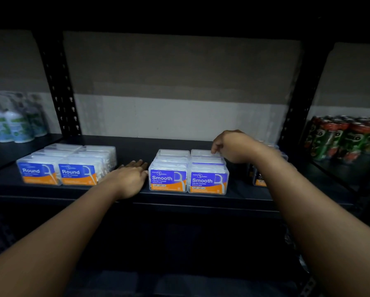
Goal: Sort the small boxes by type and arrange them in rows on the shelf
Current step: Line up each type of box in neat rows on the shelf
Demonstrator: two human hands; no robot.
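- The clear plastic "Smooth" dental flosser boxes with blue and orange labels point(188, 171) stand in two rows running front to back, at the middle of the dark metal shelf point(179, 197).
- The right hand point(233, 146) reaches over the rear of the right row, its curled fingertips touching the top edge of a back box; whether it truly grips it I cannot tell.
- The left hand point(130, 176) lies flat on the shelf, fingers straight and together, its edge against the left row's front box.
- The clear "Round" flosser boxes point(66, 165) stand in two rows further left.
- More boxes point(260, 179) sit half hidden behind the right forearm.
- White bottles point(12, 126) fill the left bay, red-and-green cans point(342, 136) the right.
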